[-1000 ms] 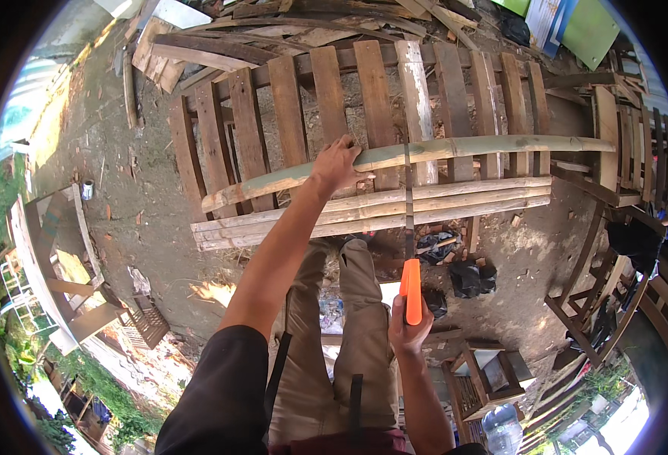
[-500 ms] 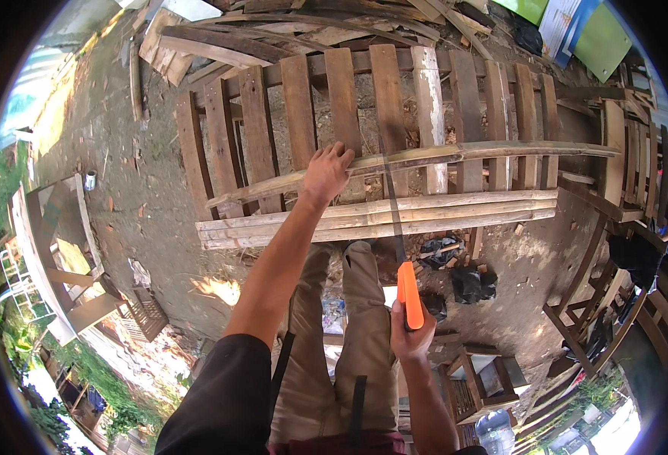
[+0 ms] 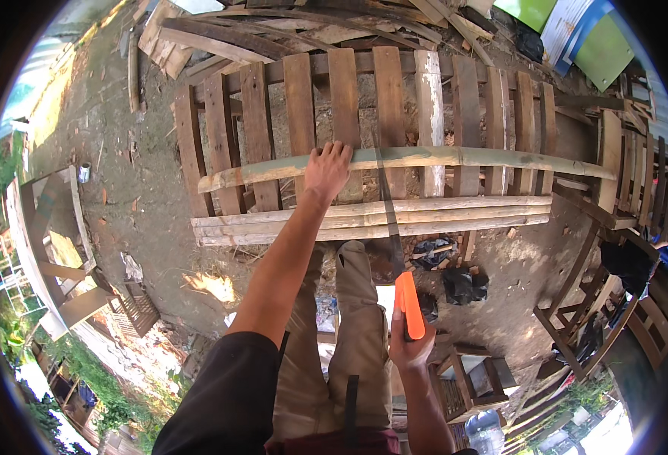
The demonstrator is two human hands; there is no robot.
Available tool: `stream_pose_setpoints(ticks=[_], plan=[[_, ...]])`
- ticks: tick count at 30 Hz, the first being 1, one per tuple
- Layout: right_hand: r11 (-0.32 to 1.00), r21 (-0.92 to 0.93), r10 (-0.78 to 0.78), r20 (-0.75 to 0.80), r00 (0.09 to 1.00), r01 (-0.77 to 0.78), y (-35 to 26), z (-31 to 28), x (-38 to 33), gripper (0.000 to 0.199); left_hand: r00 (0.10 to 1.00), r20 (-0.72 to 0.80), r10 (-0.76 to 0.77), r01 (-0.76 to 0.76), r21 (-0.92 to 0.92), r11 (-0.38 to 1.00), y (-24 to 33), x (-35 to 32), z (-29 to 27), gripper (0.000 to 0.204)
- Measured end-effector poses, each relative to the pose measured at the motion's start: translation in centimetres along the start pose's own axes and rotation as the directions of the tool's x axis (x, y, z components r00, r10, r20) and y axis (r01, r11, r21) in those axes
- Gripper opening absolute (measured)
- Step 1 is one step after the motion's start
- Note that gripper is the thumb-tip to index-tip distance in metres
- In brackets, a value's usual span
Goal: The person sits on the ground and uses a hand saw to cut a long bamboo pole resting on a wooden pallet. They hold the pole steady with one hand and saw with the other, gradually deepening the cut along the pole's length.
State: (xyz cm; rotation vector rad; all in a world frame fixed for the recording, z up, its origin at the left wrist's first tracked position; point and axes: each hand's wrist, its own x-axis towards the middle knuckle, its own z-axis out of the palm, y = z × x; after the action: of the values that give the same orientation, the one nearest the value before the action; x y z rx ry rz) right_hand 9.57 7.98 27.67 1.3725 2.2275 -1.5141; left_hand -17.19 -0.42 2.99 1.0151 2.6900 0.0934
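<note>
Outdoors on dirt, over a weathered wooden pallet (image 3: 349, 98), my left hand (image 3: 328, 168) is pressing flat on a long greenish bamboo pole (image 3: 455, 158); my right hand (image 3: 410, 350), now nearer, is gripping an orange-handled saw (image 3: 408, 303).

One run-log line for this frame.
left hand pressing on bamboo pole | right hand gripping orange-handled saw | blade across pole | pole lies on wooden pallet

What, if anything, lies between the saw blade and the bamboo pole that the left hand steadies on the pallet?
Nothing visible. The saw, its orange handle in the right hand, already reaches across the bamboo pole, just right of the left hand; only stacked wooden slats pass beneath the blade.
</note>
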Motion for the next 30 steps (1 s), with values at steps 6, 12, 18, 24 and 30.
stream_pose_setpoints(ticks=[6,12,18,24,30], plan=[[0.998,-0.052,-0.027,-0.018,0.999,0.026,-4.7,1.8,5.8,0.023,0.993,-0.11,0.041,-0.039,0.02,0.999,0.5,-0.3,0.6,0.036],[0.996,-0.058,-0.076,-0.028,0.997,0.074,-2.0,0.4,0.1,0.019,0.999,-0.014,0.044,-0.044,0.008,0.999,-0.6,1.0,0.6,0.031],[1.0,0.01,-0.007,-0.03,1.0,0.007,-2.6,2.2,5.1,0.019,0.999,0.036,0.034,-0.033,-0.024,0.999,-0.2,1.0,-0.4,0.022],[0.997,0.046,-0.062,-0.025,0.998,0.064,-3.4,3.7,6.1,0.014,0.993,0.102,0.057,-0.054,-0.033,0.998,-1.1,2.3,-1.0,0.022],[0.995,0.021,-0.097,-0.036,0.995,0.098,-2.1,1.9,3.6,0.011,0.999,0.02,0.028,-0.028,-0.012,1.0,-0.5,0.9,-0.5,0.024]])
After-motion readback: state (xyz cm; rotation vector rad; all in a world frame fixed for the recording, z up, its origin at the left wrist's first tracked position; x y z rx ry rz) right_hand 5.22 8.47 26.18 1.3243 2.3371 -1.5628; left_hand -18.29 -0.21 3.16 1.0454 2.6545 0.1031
